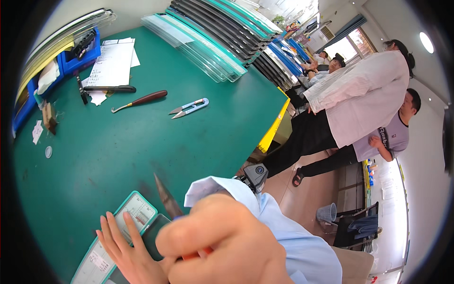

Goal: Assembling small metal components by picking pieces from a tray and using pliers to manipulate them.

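Observation:
My right hand (pixel 227 241) is large and close in the foreground, its fingers closed round a tapered, pointed metal tool (pixel 165 193). Bits of blue and orange-red show at its grip; the rest is hidden, so its exact kind cannot be told. The point aims up and to the left, over the green table. Lower left, my left hand (pixel 137 253) lies with fingers spread on a long flat clear case with a teal rim (pixel 138 208). White labels show on the case, and my hands cover its right part.
On the green table (pixel 118 151) lie thread snips (pixel 190 108), a wooden-handled hook (pixel 142 100), a black pen-like tool (pixel 111 88) and papers (pixel 113 64). Blue bins (pixel 80 59) line the left; stacked trays (pixel 213 42) stand behind. People stand and sit at the right.

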Demonstrator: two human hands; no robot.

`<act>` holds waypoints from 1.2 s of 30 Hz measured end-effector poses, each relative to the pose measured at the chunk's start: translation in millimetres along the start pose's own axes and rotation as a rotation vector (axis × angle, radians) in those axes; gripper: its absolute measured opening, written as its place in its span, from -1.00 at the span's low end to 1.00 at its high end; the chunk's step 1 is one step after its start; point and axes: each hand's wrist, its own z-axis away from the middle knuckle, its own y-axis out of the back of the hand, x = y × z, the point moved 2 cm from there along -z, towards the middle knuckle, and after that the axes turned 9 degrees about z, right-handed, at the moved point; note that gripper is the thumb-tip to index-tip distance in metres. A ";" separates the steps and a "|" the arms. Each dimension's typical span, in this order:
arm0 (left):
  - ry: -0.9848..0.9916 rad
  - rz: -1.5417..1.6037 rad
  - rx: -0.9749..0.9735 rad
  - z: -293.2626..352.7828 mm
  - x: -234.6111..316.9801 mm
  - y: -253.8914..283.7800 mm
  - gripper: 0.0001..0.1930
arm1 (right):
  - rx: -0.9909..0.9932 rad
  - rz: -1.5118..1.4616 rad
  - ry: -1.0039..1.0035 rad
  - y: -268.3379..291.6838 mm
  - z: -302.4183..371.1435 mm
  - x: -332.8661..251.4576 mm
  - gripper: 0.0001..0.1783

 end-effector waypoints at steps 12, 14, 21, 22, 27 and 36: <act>0.219 -0.147 0.008 0.3 1.0 -6.9 -0.51 | -0.028 -0.106 -0.105 11.0 8.5 -12.0 -0.74; 0.116 0.014 -0.161 1.8 -6.6 -1.3 0.00 | -0.055 -0.150 -0.386 2.6 4.0 -11.5 -0.75; 0.128 -0.160 -0.075 9.3 -7.8 -17.9 -0.08 | 0.280 0.027 -0.215 -29.3 15.1 -16.0 -0.78; 0.099 -0.124 -0.093 1.0 0.2 -7.5 -0.23 | 0.297 0.091 -0.209 -28.5 16.2 -16.3 -0.77; 0.080 -0.251 0.058 7.4 -11.3 -15.4 -0.36 | 0.101 -0.188 -0.010 6.1 33.0 3.4 -0.71; 0.033 -0.006 -0.060 -2.8 2.9 -2.6 -0.13 | -0.168 -0.241 -0.685 -20.2 48.7 21.0 -0.69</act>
